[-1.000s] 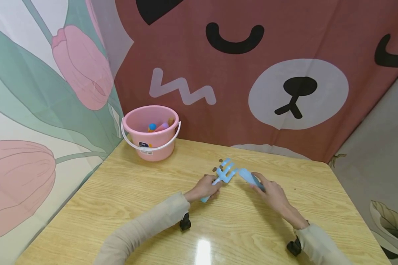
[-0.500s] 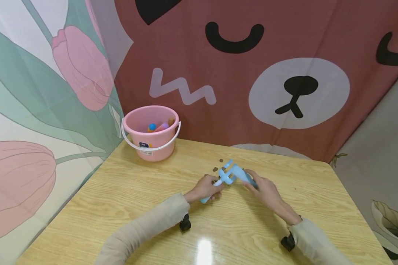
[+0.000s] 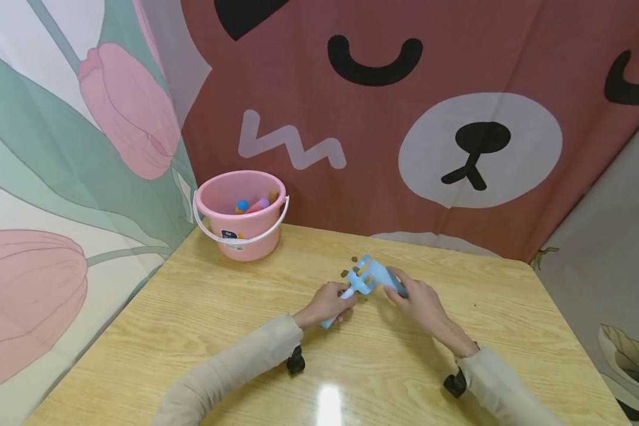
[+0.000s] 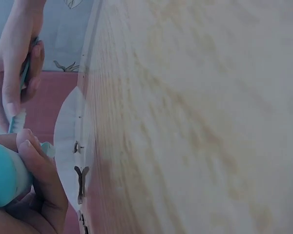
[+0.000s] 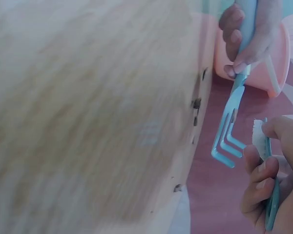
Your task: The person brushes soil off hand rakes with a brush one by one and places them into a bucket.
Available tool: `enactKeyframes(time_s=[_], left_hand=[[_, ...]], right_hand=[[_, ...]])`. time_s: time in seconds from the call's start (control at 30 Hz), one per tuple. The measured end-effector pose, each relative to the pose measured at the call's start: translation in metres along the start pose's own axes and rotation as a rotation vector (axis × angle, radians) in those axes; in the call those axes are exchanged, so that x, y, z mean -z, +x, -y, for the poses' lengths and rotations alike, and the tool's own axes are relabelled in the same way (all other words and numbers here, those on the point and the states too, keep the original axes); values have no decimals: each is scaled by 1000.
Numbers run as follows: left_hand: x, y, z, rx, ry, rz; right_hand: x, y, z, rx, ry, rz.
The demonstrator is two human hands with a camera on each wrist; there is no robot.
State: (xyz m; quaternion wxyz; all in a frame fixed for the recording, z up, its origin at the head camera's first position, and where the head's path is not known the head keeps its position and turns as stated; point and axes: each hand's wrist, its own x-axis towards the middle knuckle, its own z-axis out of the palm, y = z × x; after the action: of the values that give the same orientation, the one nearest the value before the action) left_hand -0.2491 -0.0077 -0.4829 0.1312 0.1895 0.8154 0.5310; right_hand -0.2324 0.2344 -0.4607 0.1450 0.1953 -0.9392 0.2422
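My left hand grips the handle of a light-blue hand rake, its bent tines hanging just above the tabletop. With my right hand I hold a small brush, its teal back between thumb and fingers and its white bristles toward the rake. Seen from the head, the brush overlaps the rake's right tines; whether they touch I cannot tell. Several dark brown crumbs lie around the tines on the table. In the left wrist view the rounded end of the rake handle shows in my left palm.
A pink bucket with a white handle stands at the table's back left, several colourful things inside. Behind the wooden table hangs a brown bear-print curtain. A black wrist camera sits under each sleeve.
My right hand has moved left with the brush, from beside the rake to in front of its right tines. My left hand and the rake have barely shifted.
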Motion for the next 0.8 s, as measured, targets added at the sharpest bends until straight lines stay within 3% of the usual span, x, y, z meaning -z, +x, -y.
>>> enactKeyframes(time_s=[0.27, 0.63, 0.8], left_hand=[[-1, -2, -4, -43, 9, 38], [-2, -4, -8, -43, 37, 26], [0, -6, -8, -40, 33, 39]], right_hand=[[-6, 8, 9, 70, -11, 5], [-8, 8, 8, 20, -180, -50], [-7, 9, 15, 48, -160, -70]])
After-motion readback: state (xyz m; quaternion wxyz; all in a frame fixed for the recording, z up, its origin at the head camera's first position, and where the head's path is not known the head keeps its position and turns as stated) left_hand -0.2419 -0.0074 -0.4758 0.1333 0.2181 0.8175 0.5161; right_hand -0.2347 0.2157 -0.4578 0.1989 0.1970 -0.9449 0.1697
